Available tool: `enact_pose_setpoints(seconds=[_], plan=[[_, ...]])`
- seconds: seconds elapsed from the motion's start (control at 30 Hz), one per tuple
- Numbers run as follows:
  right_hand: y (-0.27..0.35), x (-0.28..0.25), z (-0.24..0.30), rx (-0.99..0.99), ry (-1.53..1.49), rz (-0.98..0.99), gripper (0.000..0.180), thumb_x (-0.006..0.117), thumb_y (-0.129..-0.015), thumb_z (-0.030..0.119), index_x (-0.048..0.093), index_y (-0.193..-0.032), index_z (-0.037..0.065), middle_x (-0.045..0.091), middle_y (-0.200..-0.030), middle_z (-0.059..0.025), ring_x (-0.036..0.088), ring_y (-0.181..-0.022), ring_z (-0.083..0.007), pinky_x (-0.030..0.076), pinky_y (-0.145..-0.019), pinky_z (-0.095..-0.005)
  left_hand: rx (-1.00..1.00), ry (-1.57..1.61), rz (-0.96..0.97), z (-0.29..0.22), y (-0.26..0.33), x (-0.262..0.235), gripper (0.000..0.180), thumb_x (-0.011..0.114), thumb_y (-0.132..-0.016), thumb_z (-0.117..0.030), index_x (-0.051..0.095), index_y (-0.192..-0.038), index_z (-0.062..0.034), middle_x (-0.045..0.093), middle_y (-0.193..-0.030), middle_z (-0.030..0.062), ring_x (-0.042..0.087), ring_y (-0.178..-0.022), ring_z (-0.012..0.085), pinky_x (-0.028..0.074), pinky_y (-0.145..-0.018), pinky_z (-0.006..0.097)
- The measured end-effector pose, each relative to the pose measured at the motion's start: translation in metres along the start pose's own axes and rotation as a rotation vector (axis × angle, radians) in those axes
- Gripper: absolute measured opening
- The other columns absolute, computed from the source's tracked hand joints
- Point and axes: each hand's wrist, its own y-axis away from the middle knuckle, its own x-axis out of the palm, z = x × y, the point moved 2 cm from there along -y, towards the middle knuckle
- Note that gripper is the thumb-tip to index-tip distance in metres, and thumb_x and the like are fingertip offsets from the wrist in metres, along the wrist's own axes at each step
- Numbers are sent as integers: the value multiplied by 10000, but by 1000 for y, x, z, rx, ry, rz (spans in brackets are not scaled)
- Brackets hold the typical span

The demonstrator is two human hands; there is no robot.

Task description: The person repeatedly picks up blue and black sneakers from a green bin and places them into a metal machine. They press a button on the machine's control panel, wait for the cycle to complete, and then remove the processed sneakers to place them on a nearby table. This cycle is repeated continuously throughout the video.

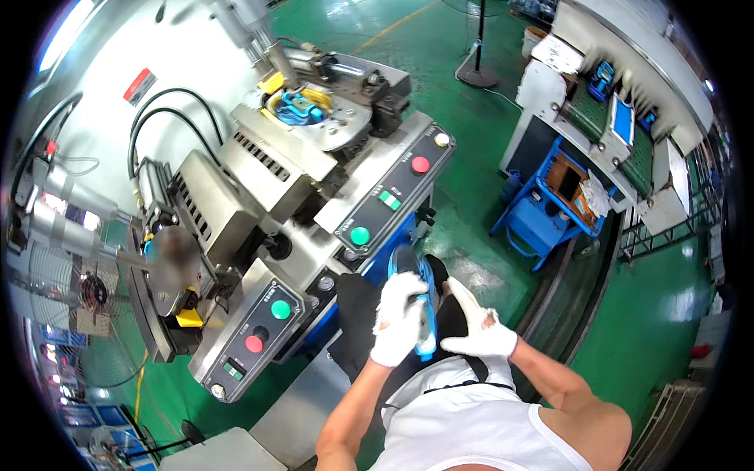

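My left hand (399,320), in a white knitted glove, is closed around a blue and dark shoe (425,323) in front of my waist. The shoe stands lengthwise, with its dark end pointing away from me and a bright blue end toward my body. Its far side and much of its middle are hidden by the glove. Just to the right, my right hand (481,328), gloved the same way, has its fingers and thumb spread and holds nothing. A gap shows between its fingertips and the shoe.
A two-station press machine stands at left, with a near control panel (259,334) and a far panel (389,188). A blue shoe piece (301,108) sits in its far station. At right are a blue cart (542,224) and a conveyor (593,118) carrying blue shoes.
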Motion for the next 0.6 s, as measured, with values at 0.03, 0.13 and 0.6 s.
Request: enact_pose_setpoints(seconds=[0.03,0.13,0.6], plan=[[16,-5,0,1,-21,-48,1278,887,-748,408,113,-1674,-17,190,-1716,-267,202,-1603,-415,197,-1311,-455,26,31,11,-21,-20,18,348,664,-814,136,679,-1110,-45,638,-1240,174,639,-1174,349,523,-1024,410],[30,-33,16,-3,36,-489,1231,896,-762,389,163,-1663,-19,257,-1684,-268,270,-1577,-407,250,-1289,-454,204,159,93,-82,-65,83,385,681,-806,95,676,-1155,-67,601,-1290,183,571,-1271,390,413,-1144,484],[102,-406,-128,88,19,-1859,682,815,-902,409,601,-1414,13,670,-1321,-113,638,-1169,-222,503,-1038,-408,494,82,617,-94,-50,170,624,842,-786,-56,608,-1365,-35,576,-1410,248,572,-1308,464,484,-1114,538]])
